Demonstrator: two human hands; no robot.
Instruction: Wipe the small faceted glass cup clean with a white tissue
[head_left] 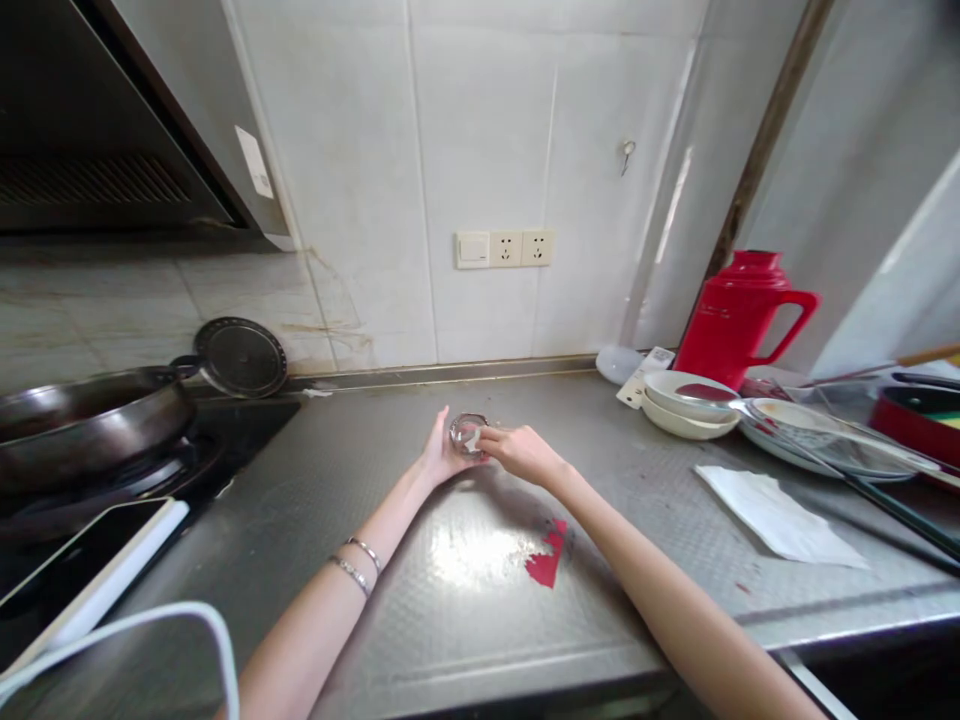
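Nearest the camera, at 7 o'clock, a white cable loops over the worktop edge beside a tablet. Two forearms run up from the bottom edge toward the middle; the left one carries two bracelets. Between them on the steel lies a red scrap, just below the right forearm.

Farther in, at the centre, both hands meet on a small glass. The left hand cups it from the 9 o'clock side, palm turned toward it, fingers curled partly round. The right hand comes in from 3 o'clock, its fingertips at the rim, with something white pressed at the glass; I cannot tell whether it is a cloth or paper. The glass looks tilted, its mouth turned somewhat toward the camera, so no long axis reads clearly. Both hands are equally near: each touches it.

At 3 o'clock, well apart, a paper towel lies flat. Beyond it stand stacked bowls and a red jug. At 9 o'clock, a pan sits on the hob, a lid leaning at the wall.
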